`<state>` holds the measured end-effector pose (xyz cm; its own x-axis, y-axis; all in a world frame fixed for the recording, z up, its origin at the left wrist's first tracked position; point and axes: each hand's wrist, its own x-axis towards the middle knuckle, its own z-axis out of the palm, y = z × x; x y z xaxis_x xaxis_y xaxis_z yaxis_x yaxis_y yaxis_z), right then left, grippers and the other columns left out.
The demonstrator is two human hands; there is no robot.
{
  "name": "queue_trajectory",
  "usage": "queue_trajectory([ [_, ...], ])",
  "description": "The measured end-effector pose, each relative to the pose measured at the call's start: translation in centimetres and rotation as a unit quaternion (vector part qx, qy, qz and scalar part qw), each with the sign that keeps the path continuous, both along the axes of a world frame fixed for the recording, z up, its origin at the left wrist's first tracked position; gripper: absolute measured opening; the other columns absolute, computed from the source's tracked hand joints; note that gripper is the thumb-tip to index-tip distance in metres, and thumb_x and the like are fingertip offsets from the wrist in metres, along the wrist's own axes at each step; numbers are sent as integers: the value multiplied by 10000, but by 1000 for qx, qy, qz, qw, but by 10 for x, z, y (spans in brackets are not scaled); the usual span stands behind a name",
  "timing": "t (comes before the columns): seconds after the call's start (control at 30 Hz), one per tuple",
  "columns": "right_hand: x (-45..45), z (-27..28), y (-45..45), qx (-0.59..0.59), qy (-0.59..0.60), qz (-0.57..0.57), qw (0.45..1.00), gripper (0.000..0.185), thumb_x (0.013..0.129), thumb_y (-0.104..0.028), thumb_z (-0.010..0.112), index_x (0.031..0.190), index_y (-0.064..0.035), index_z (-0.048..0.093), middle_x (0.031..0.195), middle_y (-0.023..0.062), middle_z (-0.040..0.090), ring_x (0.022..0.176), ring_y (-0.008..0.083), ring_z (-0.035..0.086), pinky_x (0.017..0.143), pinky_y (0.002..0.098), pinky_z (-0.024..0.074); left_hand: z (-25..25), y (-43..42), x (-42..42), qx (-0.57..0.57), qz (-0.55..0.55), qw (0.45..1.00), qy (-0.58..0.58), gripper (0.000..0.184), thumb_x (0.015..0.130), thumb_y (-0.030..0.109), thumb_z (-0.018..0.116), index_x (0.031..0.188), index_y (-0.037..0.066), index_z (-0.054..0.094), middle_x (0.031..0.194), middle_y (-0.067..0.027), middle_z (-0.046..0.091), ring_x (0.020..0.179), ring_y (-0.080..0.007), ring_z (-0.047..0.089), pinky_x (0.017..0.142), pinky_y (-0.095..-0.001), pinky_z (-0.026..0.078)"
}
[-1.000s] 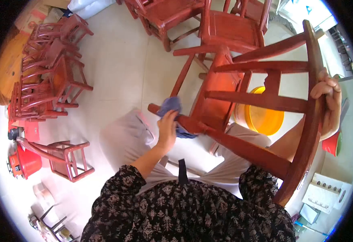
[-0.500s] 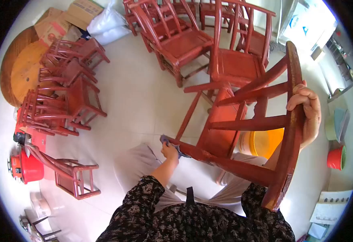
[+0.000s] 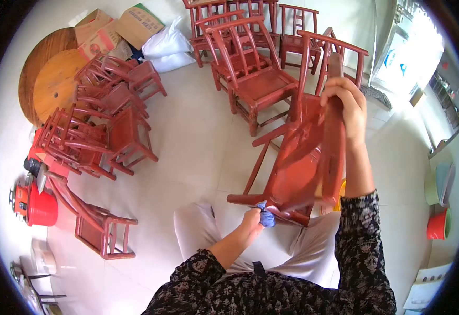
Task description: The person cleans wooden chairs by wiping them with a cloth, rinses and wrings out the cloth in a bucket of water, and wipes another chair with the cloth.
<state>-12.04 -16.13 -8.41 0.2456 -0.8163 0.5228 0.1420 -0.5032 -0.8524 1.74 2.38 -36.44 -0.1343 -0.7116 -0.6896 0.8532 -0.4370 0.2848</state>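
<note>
A red wooden chair is tilted in front of me, its top rail blurred by motion. My right hand is wrapped round the upper end of that rail. Low on the near side, my left hand grips a crumpled blue cloth against the chair's frame. The cloth touches the wood close to where a leg meets the seat. Behind the backrest, a yellow bucket is mostly hidden.
More red chairs stand ahead, and small chairs cluster at left. A single chair stands nearer. Round wooden tabletops, cardboard boxes and white sacks lie at the back left. A red bucket is left.
The chair has turned and its backrest has swung up and away from me. My right hand moved forward and left with the rail. The left hand shifted right with the cloth.
</note>
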Motion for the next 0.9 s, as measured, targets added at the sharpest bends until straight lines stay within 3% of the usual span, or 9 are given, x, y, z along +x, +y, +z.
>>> queue_trajectory([
  [0.07, 18, 5, -12, 4, 21, -24, 999, 208, 818, -108, 418, 849, 30, 570, 675, 53, 590, 618, 111, 504, 605, 218, 391, -16, -7, 14, 0, 6, 996, 94, 327, 904, 315, 511, 637, 163, 400, 481, 51, 277, 387, -93, 269, 395, -252, 223],
  [0.1, 28, 7, -20, 0, 24, -37, 999, 212, 814, -113, 420, 845, 31, 572, 673, 51, 594, 622, 108, 502, 610, 218, 392, 22, -16, 13, 65, 63, 996, 6, 329, 892, 316, 534, 632, 163, 402, 480, 46, 298, 389, -95, 289, 387, -259, 231],
  [0.2, 55, 9, -42, 9, 22, -87, 996, 242, 818, -153, 416, 841, 11, 591, 674, 64, 606, 650, 133, 519, 652, 245, 410, 4, -28, 46, -43, 112, 993, 16, 282, 931, 257, 427, 665, 164, 438, 515, 39, 304, 400, -94, 289, 385, -261, 225],
  [0.3, 68, 2, -64, -118, 122, -153, 974, 313, 865, -287, 452, 854, -17, 610, 678, 99, 602, 676, 216, 547, 690, 308, 429, 16, -34, 67, -112, 152, 980, -63, 250, 927, 183, 377, 693, 158, 460, 533, 38, 301, 397, -91, 271, 385, -255, 215],
  [0.37, 75, 1, -69, -325, 285, -231, 872, 445, 866, -461, 466, 856, -46, 627, 694, 129, 590, 729, 299, 554, 724, 366, 433, 7, -32, 76, -146, 108, 982, -43, 220, 916, 157, 377, 720, 147, 475, 546, 33, 333, 402, -92, 296, 384, -253, 230],
  [0.43, 80, 5, -69, -380, 331, -153, 850, 507, 828, -542, 489, 839, -57, 636, 727, 131, 592, 739, 315, 566, 709, 389, 444, -4, -30, 80, -153, 55, 984, -74, 173, 892, 104, 373, 796, 114, 517, 596, 13, 436, 423, -97, 381, 382, -250, 281],
  [0.6, 101, 16, -73, -484, 394, -79, 777, 586, 674, -626, 611, 776, -49, 597, 704, 122, 589, 689, 322, 588, 588, 397, 459, -6, -37, 73, -45, 70, 986, -146, 225, 924, 209, 354, 753, 116, 468, 569, 33, 362, 438, -85, 318, 397, -247, 233],
  [0.67, 108, 20, -94, -478, 411, -40, 775, 584, 653, -622, 630, 758, -49, 586, 699, 131, 587, 678, 330, 587, 584, 404, 457, 5, -44, 86, -103, -4, 995, -8, 235, 902, 171, 357, 686, 136, 442, 540, 29, 354, 412, -78, 316, 381, -252, 229],
  [0.9, 142, 63, -125, -318, 614, 205, 692, 509, 593, -500, 705, 803, -46, 611, 725, 170, 609, 741, 347, 596, 661, 420, 464, 9, -67, 126, -100, -39, 980, 167, 203, 861, 149, 356, 671, 87, 394, 565, 21, 331, 388, -57, 237, 358, -208, 183],
])
